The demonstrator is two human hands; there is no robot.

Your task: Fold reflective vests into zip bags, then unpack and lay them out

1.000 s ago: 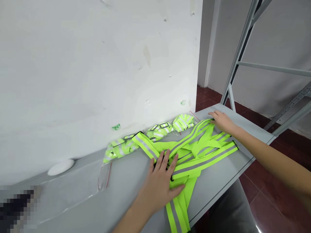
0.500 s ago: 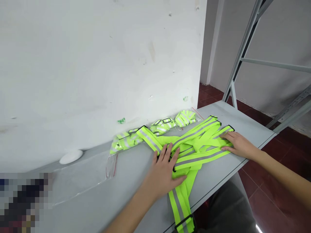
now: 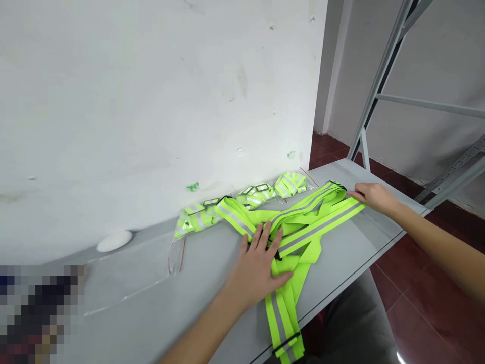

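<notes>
A neon yellow-green reflective vest [image 3: 303, 238], made of elastic straps with grey stripes and black buckles, lies spread on the grey tabletop. My left hand [image 3: 259, 270] rests flat on its middle, fingers spread. At the right, my right hand [image 3: 373, 197] pinches the end of one strap and holds it stretched out from the centre. One strap with a black buckle [image 3: 287, 344] hangs toward the table's front edge. Fingertips of my right hand partly hide the strap's end.
Packed vests in clear bags [image 3: 253, 196] lie in a row along the white wall [image 3: 159, 101]. An empty clear bag [image 3: 131, 275] and a white oval object [image 3: 114, 241] are at the left. A metal rack frame [image 3: 379, 86] stands beyond the table [image 3: 364, 242].
My right hand has closed on the strap end and moved up and slightly right, drawing the strap straighter. My left hand stays on the vest's middle.
</notes>
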